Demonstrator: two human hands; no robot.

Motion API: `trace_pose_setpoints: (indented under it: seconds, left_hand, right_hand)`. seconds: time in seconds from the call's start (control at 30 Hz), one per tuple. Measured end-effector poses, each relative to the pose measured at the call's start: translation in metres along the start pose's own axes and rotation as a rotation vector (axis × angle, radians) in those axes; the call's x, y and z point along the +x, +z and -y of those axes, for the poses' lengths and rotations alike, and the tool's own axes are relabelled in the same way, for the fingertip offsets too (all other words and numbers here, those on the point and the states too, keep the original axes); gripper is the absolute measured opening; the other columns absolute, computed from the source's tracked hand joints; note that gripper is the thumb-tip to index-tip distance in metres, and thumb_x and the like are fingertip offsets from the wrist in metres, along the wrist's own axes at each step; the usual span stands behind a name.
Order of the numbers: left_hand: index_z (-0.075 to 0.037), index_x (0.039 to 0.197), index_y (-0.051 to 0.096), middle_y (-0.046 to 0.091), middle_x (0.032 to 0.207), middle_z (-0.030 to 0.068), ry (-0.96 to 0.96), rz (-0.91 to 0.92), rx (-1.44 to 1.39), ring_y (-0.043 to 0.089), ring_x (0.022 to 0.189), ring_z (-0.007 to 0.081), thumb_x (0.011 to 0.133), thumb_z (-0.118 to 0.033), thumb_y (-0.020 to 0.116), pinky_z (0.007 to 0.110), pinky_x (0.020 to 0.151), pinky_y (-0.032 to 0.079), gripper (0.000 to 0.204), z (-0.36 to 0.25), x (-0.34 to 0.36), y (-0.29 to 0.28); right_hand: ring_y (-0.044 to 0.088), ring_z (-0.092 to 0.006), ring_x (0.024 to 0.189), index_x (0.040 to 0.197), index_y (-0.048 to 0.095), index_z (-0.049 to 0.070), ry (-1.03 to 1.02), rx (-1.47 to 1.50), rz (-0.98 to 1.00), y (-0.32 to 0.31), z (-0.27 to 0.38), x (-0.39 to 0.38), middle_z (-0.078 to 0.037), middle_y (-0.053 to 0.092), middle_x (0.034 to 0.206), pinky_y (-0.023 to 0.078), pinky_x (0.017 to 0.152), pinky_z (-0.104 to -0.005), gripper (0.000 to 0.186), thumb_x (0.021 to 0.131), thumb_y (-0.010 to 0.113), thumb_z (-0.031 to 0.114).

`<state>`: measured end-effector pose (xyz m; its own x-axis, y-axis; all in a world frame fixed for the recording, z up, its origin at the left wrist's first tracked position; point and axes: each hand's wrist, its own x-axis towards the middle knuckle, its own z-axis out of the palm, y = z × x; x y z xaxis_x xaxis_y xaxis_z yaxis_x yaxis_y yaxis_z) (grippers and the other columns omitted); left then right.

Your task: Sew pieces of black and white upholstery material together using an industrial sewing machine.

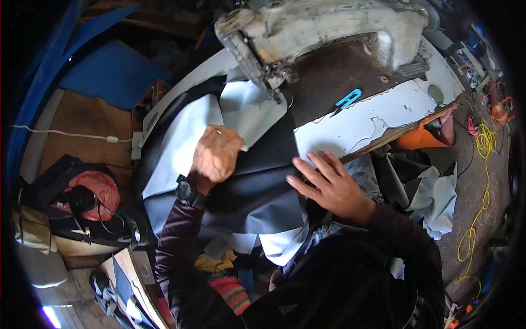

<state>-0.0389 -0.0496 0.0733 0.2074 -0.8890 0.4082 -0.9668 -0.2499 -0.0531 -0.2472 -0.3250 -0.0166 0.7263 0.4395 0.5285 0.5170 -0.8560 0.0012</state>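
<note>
Your dark top fills bottom centre. Left to right: watch on left wrist. Left hand bears down on the black-and-pale sheet, fingers curled; can't tell if they pinch it. Sheet lies in front of you, reaching the needle end of the machine. Right hand holds nothing, fingers apart, by sheet's right edge. Blue snips beyond. Yellow cord on floor.

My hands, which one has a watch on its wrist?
Your left hand, the one over the pale material: a dark watch circles its wrist. Your right hand, fingers spread, shows none.
</note>
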Motion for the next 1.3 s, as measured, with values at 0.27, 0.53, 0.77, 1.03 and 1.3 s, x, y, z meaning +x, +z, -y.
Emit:
trace_pose_setpoints:
  seconds: [0.27,0.53,0.77,1.03,1.3]
  left_hand:
    - [-0.012,0.14,0.071,0.072,0.098,0.0107,-0.099,0.081,-0.099,0.068,0.086,0.0327,0.066,-0.002,0.075,0.045,0.085,0.054,0.075,-0.004,0.027,0.016]
    - [-0.015,0.139,0.075,0.075,0.126,0.0086,0.035,0.257,0.006,0.068,0.096,0.0322,0.073,-0.002,0.071,0.042,0.089,0.056,0.067,0.006,0.041,-0.004]
    - [-0.013,0.138,0.075,0.071,0.139,0.0089,0.056,0.373,0.005,0.068,0.103,0.0307,0.08,-0.005,0.072,0.044,0.095,0.055,0.059,-0.006,0.05,-0.008]
    - [-0.013,0.136,0.075,0.071,0.137,0.0093,0.017,0.422,0.021,0.067,0.106,0.0308,0.082,-0.005,0.072,0.044,0.096,0.054,0.055,-0.016,0.056,-0.009]
    - [-0.014,0.135,0.075,0.07,0.136,0.0088,-0.016,0.461,0.049,0.067,0.108,0.0314,0.084,-0.004,0.071,0.045,0.099,0.053,0.052,-0.022,0.06,-0.01]
  right_hand:
    - [0.054,-0.0378,0.147,0.153,0.059,0.01,-0.154,-0.054,-0.044,0.026,-0.001,0.028,-0.017,0.058,0.158,0.038,0.127,-0.0595,0.051,0.106,0.054,0.029]
    - [0.058,-0.0409,0.143,0.143,0.066,-0.002,-0.183,0.134,0.075,-0.012,-0.002,0.033,-0.027,0.062,0.15,0.045,0.123,-0.0559,0.048,0.105,0.056,0.025]
    - [0.057,-0.043,0.144,0.143,0.065,-0.005,-0.17,0.174,0.131,-0.015,-0.003,0.028,-0.029,0.062,0.149,0.045,0.123,-0.0551,0.049,0.103,0.057,0.022]
    - [0.057,-0.0422,0.144,0.142,0.066,-0.005,-0.159,0.172,0.112,-0.013,-0.006,0.028,-0.03,0.063,0.148,0.046,0.122,-0.0544,0.048,0.102,0.058,0.022]
    - [0.058,-0.0421,0.143,0.141,0.066,-0.004,-0.154,0.197,0.099,-0.011,-0.009,0.029,-0.03,0.063,0.148,0.044,0.123,-0.0555,0.048,0.102,0.058,0.022]
